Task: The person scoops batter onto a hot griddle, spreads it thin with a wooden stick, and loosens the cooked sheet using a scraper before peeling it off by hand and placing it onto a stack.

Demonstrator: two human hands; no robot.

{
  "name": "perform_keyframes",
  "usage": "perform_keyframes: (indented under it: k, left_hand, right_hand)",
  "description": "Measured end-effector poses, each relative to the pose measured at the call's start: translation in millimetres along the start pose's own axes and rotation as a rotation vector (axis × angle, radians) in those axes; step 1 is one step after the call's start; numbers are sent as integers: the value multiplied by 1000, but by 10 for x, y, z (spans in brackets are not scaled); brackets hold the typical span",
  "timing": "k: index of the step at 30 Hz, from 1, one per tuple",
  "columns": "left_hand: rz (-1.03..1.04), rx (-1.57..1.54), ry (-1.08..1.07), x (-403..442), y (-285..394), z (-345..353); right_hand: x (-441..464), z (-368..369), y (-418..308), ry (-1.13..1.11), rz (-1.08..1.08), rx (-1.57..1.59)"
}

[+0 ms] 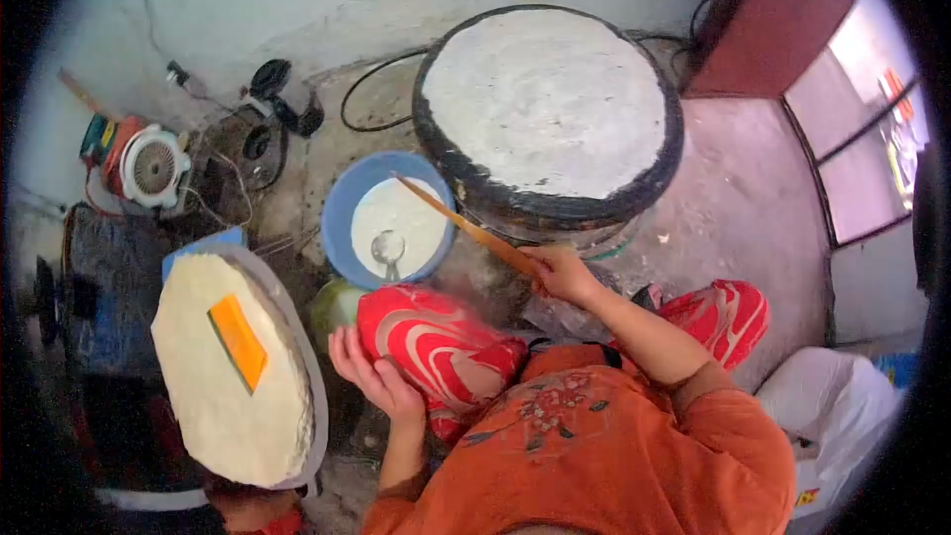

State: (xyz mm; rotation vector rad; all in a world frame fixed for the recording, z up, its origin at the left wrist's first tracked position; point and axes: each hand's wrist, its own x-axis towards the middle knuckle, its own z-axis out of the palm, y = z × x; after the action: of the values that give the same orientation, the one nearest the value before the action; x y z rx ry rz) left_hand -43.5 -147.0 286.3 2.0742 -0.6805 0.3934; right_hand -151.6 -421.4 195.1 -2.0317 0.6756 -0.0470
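Note:
My right hand (565, 275) is closed around one end of a long, flat wooden stick (485, 238). The stick's pointed tip reaches over a blue basin (338, 200) that holds white batter (416, 208). A ladle (387, 246) rests in this batter. Beside my left knee, my left hand (374, 376) is open with fingers apart and holds nothing. Beyond the basin stands a large round black griddle (436, 129), its top mostly covered by a layer of white batter (545, 99). Left of my left hand is a thick stack of pale flatbreads (198, 376) with an orange, dark-edged flat piece (239, 342) on it.
A small blower (151, 168) with cables stands at the left, near a dark round device (248, 144). A black cable (362, 89) loops on the floor beside the griddle. White sacks (827, 396) lie at the right, below an open doorway with a reddish door (773, 20).

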Motion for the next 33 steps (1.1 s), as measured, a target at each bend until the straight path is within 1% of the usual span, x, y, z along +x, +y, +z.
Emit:
perform_keyframes:
  k: [3,5,6,7,8,9,11,12,14,15,16,17,18,19,20,21,22,23,24,25,26,27,28,29,30,31,33]
  left_hand:
    - [-15,-67,46,16,-76,-90]
    - [-65,47,66,87,-86,-236]
    - [-66,61,106,90,-242,-303]
    - [-74,163,101,130,-343,-410]
    - [-72,279,99,180,-447,-515]
    - [-67,392,96,231,-569,-635]
    - [-58,540,132,302,-1025,-840]
    - [-101,600,121,374,-1211,-934]
    - [-174,683,97,442,-1964,-1143]
    - [-309,819,70,524,-2009,-1148]
    - [-500,880,-53,678,-1973,-1157]
    - [-690,940,-179,818,-1951,-1161]
    - [-704,935,-160,852,-2067,-1163]
    - [-716,930,-141,903,-2060,-1122]
    - [-755,898,-170,954,-2025,-1134]
    - [-737,820,-149,991,-1922,-1143]
    - [-702,755,-162,992,-2084,-1189]
    - [-672,690,-176,964,-2281,-1279]
    - [-568,535,-101,923,-2339,-1327]
    - [-558,533,-107,947,-2368,-1389]
    - [-528,707,-186,987,-2390,-1489]
    - [-495,882,-262,1023,-2346,-1565]
    - [-490,882,-261,1087,-2216,-1625]
    - [-431,1014,-100,1178,-2033,-1708]
    - [-369,1140,64,1242,-1872,-1804]
    - [-385,1176,105,1310,-1784,-1894]
    - [-365,873,127,1382,-1670,-2010]
  right_hand:
    - [541,436,-20,-79,58,152]
    - [910,781,121,-108,74,205]
    - [1052,901,121,-131,138,355]
    - [1154,964,64,-151,205,506]
    - [1237,997,28,-221,162,524]
    - [1313,1079,90,-217,160,528]
    - [1467,1316,416,-394,111,382]
    - [1406,1358,517,-452,60,460]
    - [1406,1499,784,-432,38,449]
    - [1371,1502,841,-422,29,444]
    - [1329,1494,880,-413,20,439]
    - [1282,1489,917,-369,19,332]
    - [1224,1480,939,-326,20,226]
    - [1171,1489,1063,-303,28,233]
    - [1118,1475,1201,-369,-10,116]
    - [1094,1450,1298,-435,-47,-1]
    - [936,1230,1013,-491,70,35]
    - [891,1211,1071,-475,77,42]
    - [827,1199,1140,-459,62,-50]
    - [770,1163,1145,-446,47,-142]
    - [716,1130,1150,-441,51,-136]
    - [624,1020,1052,-445,119,-60]
    - [554,884,918,-447,184,16]
    - [528,796,845,-444,182,19]
    - [504,723,778,-404,95,-4]
    - [476,634,684,-363,9,-25]
    - [358,321,185,-230,-231,16]
